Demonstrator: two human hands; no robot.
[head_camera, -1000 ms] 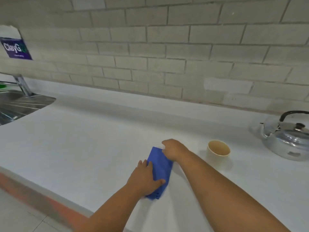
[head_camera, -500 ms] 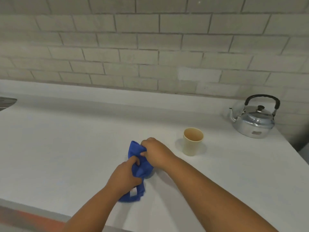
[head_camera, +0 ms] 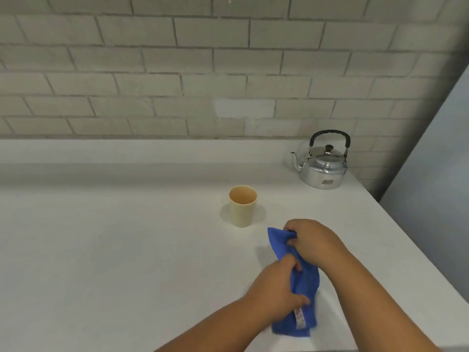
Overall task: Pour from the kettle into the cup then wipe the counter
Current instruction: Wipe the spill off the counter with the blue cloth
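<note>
A blue cloth [head_camera: 303, 283] with a white label hangs bunched between both hands, its lower end resting on the white counter [head_camera: 114, 250]. My right hand [head_camera: 312, 240] grips its upper part and my left hand [head_camera: 276, 290] grips its lower part. A beige cup [head_camera: 243, 206] stands upright to the upper left of the hands, apart from them. The shiny metal kettle [head_camera: 323, 167] with a black handle sits at the back right corner, its spout pointing left.
A pale brick wall [head_camera: 177, 72] runs along the back of the counter. The counter's right edge [head_camera: 396, 224] drops off beside a grey panel [head_camera: 436, 174].
The view has swung to the right, so the sink is out of frame. The cloth went from flat on the counter to lifted and bunched between both hands, nearer the counter's right side.
</note>
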